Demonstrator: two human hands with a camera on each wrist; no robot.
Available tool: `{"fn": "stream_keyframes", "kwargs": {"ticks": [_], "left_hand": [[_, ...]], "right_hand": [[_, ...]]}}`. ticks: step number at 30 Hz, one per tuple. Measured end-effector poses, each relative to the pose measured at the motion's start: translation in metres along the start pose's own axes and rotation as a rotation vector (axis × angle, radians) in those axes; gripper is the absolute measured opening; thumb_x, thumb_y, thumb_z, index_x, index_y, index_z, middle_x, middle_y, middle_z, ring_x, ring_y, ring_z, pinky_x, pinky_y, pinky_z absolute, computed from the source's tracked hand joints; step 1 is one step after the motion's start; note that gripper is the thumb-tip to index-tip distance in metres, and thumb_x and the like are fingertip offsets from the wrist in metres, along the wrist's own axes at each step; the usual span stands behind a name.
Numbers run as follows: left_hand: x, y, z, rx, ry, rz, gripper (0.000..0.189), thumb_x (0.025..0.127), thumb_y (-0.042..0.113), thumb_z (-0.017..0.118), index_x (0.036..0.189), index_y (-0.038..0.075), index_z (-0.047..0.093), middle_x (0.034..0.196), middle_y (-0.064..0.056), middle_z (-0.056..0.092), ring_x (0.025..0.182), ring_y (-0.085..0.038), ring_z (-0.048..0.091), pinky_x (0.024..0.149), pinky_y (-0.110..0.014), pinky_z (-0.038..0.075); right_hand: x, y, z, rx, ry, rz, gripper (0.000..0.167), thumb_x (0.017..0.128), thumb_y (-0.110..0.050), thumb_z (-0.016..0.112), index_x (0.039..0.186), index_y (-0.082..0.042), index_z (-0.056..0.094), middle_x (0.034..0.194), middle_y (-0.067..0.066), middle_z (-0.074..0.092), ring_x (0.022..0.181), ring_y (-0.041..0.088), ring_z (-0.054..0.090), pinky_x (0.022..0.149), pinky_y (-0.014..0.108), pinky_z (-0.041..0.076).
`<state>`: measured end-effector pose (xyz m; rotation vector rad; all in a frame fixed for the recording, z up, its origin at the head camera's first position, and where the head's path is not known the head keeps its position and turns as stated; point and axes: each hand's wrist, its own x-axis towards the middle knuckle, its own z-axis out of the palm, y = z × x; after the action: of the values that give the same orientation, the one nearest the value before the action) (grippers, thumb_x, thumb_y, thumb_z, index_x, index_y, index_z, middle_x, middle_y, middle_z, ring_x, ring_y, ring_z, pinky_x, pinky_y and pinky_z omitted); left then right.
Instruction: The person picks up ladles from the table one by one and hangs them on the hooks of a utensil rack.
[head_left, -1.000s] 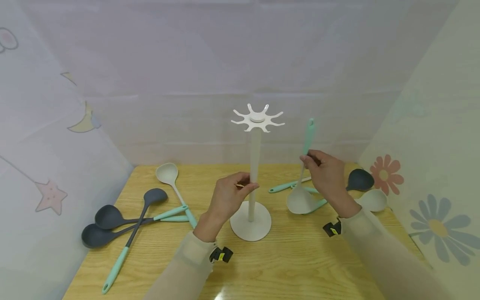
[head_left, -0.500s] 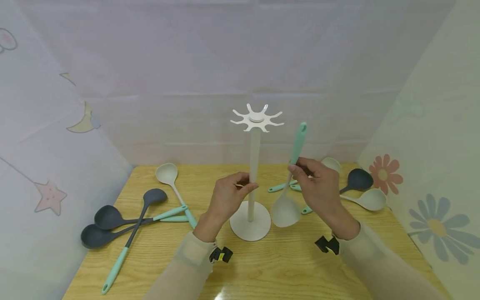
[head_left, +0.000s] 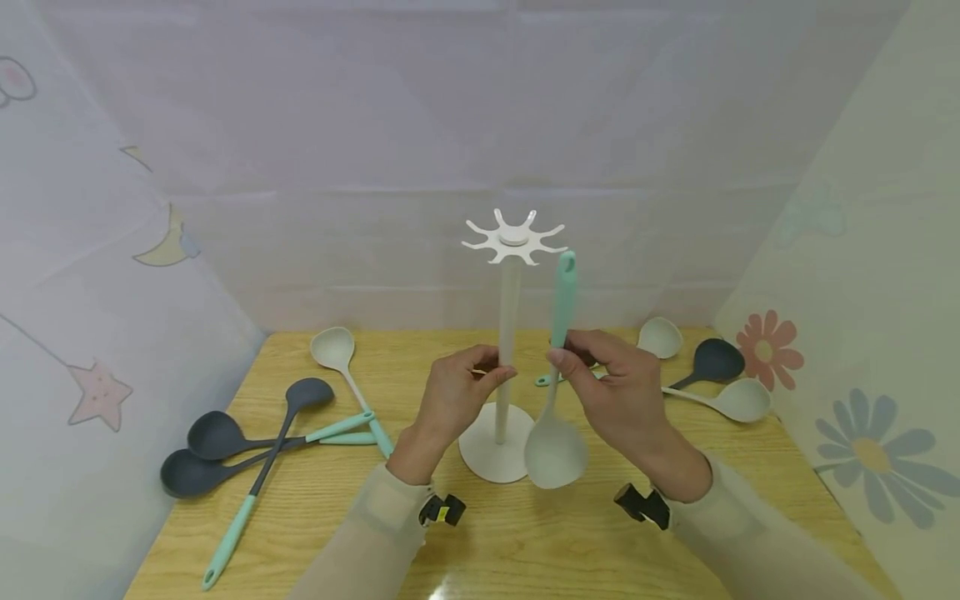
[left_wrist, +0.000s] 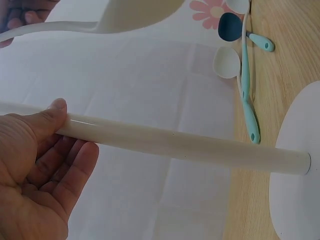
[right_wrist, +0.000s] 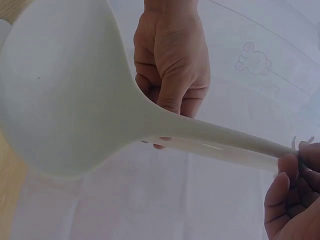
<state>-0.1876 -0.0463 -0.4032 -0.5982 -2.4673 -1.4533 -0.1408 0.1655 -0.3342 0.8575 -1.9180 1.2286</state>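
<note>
A white utensil stand (head_left: pixel 508 308) rises from a round base, with a ring of hooks (head_left: pixel 513 238) on top. My left hand (head_left: pixel 459 392) holds its pole, thumb and fingers around it, as the left wrist view shows on the pole (left_wrist: pixel 175 142). Just right of the stand, a white ladle (head_left: pixel 557 454) with a mint-green handle is upright, bowl down. My right hand (head_left: pixel 618 396) pinches it where the handle meets the white shaft. The handle's holed end is slightly below and right of the nearest hooks. In the right wrist view, the ladle bowl (right_wrist: pixel 65 90) looms large.
Dark ladles (head_left: pixel 217 435) and a white ladle (head_left: pixel 333 347) lie crossed at the table's left. On the right lie a dark ladle (head_left: pixel 717 360) and white ones (head_left: pixel 742 400), partly behind my right hand. White printed sheets (head_left: pixel 375 167) stand around the wooden table (head_left: pixel 525 550).
My right hand has carried the ladle left and nearer to me, from above the right-hand utensils to beside the stand. My left hand stays on the pole.
</note>
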Motion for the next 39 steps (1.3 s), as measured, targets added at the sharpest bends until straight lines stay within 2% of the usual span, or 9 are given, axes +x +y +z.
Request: {"fn": "stream_keyframes", "kwargs": {"ticks": [4, 10, 14, 19, 29, 39], "left_hand": [[0.0, 0.0, -0.001, -0.008, 0.0, -0.002, 0.025, 0.097, 0.027, 0.078, 0.116, 0.011, 0.078, 0.105, -0.002, 0.08, 0.1, -0.017, 0.077, 0.082, -0.026, 0.064], [0.0, -0.001, -0.001, -0.017, 0.004, 0.026, 0.027, 0.097, 0.027, 0.077, 0.117, 0.01, 0.078, 0.105, -0.003, 0.08, 0.1, -0.02, 0.077, 0.081, -0.026, 0.064], [-0.001, -0.001, -0.001, -0.02, 0.001, 0.02, 0.027, 0.097, 0.027, 0.077, 0.118, 0.01, 0.078, 0.105, -0.002, 0.08, 0.1, -0.019, 0.077, 0.082, -0.026, 0.064], [-0.001, 0.0, -0.001, -0.026, -0.007, -0.001, 0.026, 0.098, 0.028, 0.077, 0.118, 0.011, 0.078, 0.105, -0.002, 0.08, 0.101, -0.019, 0.077, 0.083, -0.027, 0.064], [-0.001, 0.001, -0.002, -0.023, -0.013, -0.016, 0.027, 0.098, 0.029, 0.076, 0.118, 0.012, 0.078, 0.105, -0.002, 0.08, 0.102, -0.019, 0.077, 0.084, -0.028, 0.064], [-0.001, 0.002, -0.002, -0.03, -0.01, 0.001, 0.024, 0.098, 0.027, 0.077, 0.116, 0.011, 0.078, 0.104, -0.002, 0.08, 0.101, -0.018, 0.077, 0.083, -0.026, 0.064]], "right_hand": [[0.001, -0.003, 0.006, 0.017, -0.032, -0.019, 0.018, 0.1, -0.017, 0.076, 0.092, -0.001, 0.076, 0.079, 0.005, 0.072, 0.072, 0.001, 0.063, 0.066, 0.014, 0.051], [0.0, -0.004, 0.013, 0.009, -0.029, -0.032, 0.008, 0.095, -0.007, 0.079, 0.09, -0.001, 0.075, 0.075, 0.003, 0.068, 0.067, 0.003, 0.056, 0.06, 0.015, 0.047], [0.002, -0.006, 0.014, -0.004, -0.028, -0.027, 0.004, 0.092, -0.001, 0.079, 0.091, -0.001, 0.075, 0.075, 0.002, 0.069, 0.066, 0.003, 0.056, 0.06, 0.015, 0.047], [0.003, -0.008, 0.015, -0.004, -0.015, -0.022, 0.015, 0.085, 0.01, 0.08, 0.093, -0.002, 0.077, 0.077, 0.004, 0.072, 0.068, 0.004, 0.062, 0.064, 0.014, 0.052], [0.003, -0.01, 0.019, -0.033, -0.004, -0.029, 0.015, 0.085, 0.009, 0.081, 0.094, -0.003, 0.078, 0.077, 0.004, 0.074, 0.068, 0.007, 0.068, 0.066, 0.016, 0.056], [0.003, -0.009, 0.022, -0.042, -0.014, 0.024, 0.019, 0.083, 0.012, 0.08, 0.096, -0.001, 0.08, 0.08, 0.005, 0.077, 0.067, 0.005, 0.069, 0.064, 0.016, 0.057]]}}
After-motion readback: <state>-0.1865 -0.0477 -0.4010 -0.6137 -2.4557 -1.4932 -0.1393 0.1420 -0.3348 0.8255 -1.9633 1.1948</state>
